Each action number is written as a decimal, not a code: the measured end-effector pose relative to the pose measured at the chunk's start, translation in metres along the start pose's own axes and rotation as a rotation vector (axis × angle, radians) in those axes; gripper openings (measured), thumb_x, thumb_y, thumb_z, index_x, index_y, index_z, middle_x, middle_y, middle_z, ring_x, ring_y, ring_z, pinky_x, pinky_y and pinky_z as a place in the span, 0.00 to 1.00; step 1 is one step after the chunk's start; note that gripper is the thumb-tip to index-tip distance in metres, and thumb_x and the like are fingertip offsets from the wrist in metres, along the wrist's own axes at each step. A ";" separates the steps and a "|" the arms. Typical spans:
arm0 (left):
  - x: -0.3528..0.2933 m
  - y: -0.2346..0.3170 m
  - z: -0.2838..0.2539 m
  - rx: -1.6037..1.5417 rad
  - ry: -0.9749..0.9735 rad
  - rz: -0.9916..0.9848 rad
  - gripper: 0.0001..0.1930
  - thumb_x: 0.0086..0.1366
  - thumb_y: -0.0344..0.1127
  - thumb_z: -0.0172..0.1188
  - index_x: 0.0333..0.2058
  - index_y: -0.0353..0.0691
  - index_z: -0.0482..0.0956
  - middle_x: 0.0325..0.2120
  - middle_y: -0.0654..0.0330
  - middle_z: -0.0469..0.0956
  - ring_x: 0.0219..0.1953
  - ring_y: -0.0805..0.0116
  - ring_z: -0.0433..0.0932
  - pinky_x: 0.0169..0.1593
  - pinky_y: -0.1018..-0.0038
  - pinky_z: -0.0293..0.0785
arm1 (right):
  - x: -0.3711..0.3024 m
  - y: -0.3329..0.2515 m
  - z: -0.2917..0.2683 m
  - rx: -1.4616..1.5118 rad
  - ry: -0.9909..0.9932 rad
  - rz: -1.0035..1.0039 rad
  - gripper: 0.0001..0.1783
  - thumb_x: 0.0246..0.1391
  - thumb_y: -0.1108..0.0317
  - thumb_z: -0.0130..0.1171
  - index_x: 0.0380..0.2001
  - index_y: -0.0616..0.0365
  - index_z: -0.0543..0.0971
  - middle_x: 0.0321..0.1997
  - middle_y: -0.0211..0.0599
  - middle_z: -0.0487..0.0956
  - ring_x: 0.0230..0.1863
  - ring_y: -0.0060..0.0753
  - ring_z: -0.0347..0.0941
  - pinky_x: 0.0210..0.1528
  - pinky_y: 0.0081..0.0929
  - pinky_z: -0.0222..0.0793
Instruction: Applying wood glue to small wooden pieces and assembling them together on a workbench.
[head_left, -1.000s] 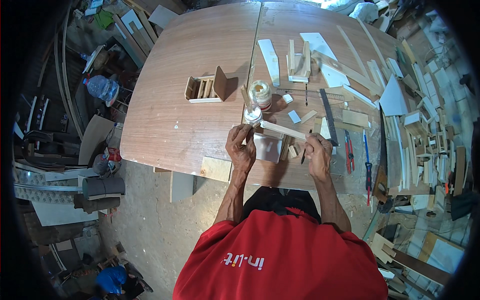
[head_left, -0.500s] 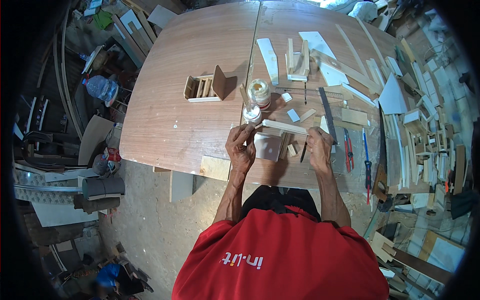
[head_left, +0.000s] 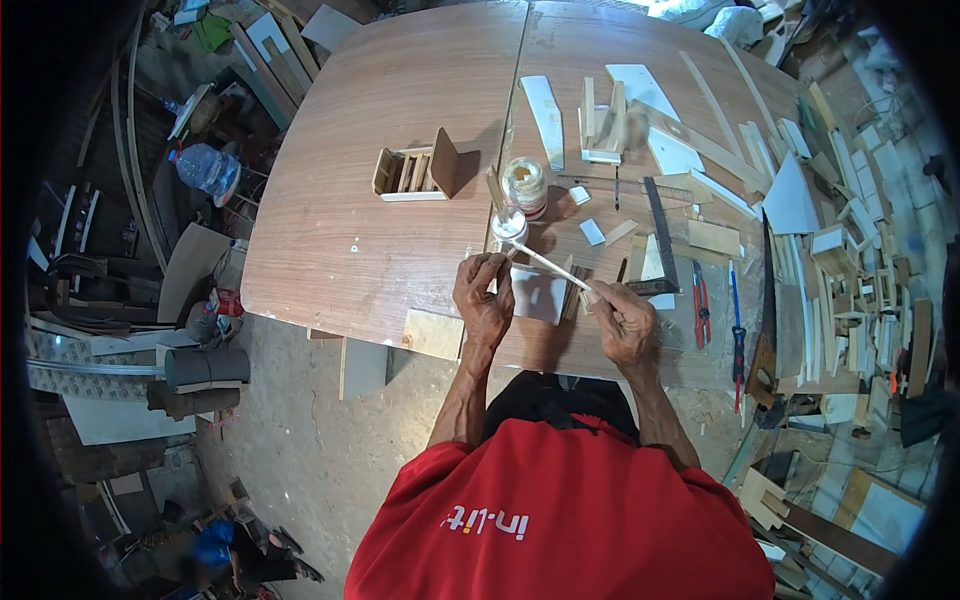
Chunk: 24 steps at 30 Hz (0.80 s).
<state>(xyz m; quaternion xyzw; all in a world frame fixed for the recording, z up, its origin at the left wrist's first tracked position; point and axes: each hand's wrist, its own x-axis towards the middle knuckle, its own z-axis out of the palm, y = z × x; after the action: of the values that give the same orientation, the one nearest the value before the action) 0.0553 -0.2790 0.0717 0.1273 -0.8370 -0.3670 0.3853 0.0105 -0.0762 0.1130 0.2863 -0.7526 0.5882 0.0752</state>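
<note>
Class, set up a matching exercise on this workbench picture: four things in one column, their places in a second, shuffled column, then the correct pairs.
Things
1. thin wooden strip
2. small wooden rack
3. red-handled pliers
4. round jar

Places
A. on the table, right of the right hand
B. held between both hands
C. far left of the jar
D. beyond the left hand

Pairs: 1-B, 2-C, 3-A, 4-D
</note>
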 end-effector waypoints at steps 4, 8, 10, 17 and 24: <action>-0.002 -0.004 -0.002 0.061 -0.015 0.009 0.08 0.53 0.21 0.63 0.33 0.35 0.80 0.28 0.55 0.77 0.30 0.62 0.76 0.33 0.71 0.72 | 0.009 0.000 -0.004 -0.017 -0.044 0.077 0.08 0.55 0.73 0.57 0.36 0.67 0.80 0.25 0.43 0.78 0.23 0.33 0.75 0.25 0.28 0.67; -0.008 -0.009 -0.007 0.031 -0.027 -0.098 0.07 0.53 0.22 0.62 0.32 0.35 0.80 0.27 0.55 0.77 0.29 0.61 0.75 0.33 0.70 0.72 | 0.049 0.007 0.009 -0.209 -0.050 0.032 0.08 0.54 0.73 0.57 0.37 0.64 0.80 0.26 0.44 0.77 0.23 0.36 0.73 0.26 0.29 0.67; -0.011 -0.011 -0.009 0.011 -0.016 -0.131 0.07 0.53 0.22 0.61 0.33 0.35 0.80 0.27 0.55 0.76 0.28 0.61 0.75 0.32 0.71 0.72 | 0.067 0.011 0.020 -0.202 -0.100 -0.136 0.09 0.51 0.75 0.56 0.36 0.63 0.79 0.25 0.45 0.76 0.24 0.41 0.73 0.28 0.32 0.68; -0.018 -0.018 -0.022 0.018 -0.038 -0.214 0.05 0.57 0.25 0.59 0.33 0.34 0.80 0.29 0.55 0.78 0.29 0.65 0.77 0.31 0.74 0.73 | 0.089 0.031 0.051 -0.451 -0.303 -0.215 0.03 0.49 0.74 0.55 0.27 0.63 0.76 0.23 0.44 0.75 0.26 0.46 0.73 0.30 0.38 0.69; -0.022 -0.028 -0.029 0.027 -0.020 -0.273 0.05 0.57 0.25 0.59 0.33 0.34 0.80 0.28 0.55 0.78 0.29 0.66 0.77 0.31 0.74 0.73 | 0.101 0.025 0.055 -0.392 -0.284 -0.208 0.06 0.50 0.73 0.54 0.23 0.63 0.73 0.21 0.43 0.72 0.25 0.44 0.72 0.29 0.38 0.68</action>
<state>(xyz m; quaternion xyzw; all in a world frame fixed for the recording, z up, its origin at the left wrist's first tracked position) 0.0896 -0.3021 0.0518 0.2413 -0.8207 -0.4060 0.3217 -0.0732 -0.1584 0.1205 0.4217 -0.8218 0.3741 0.0827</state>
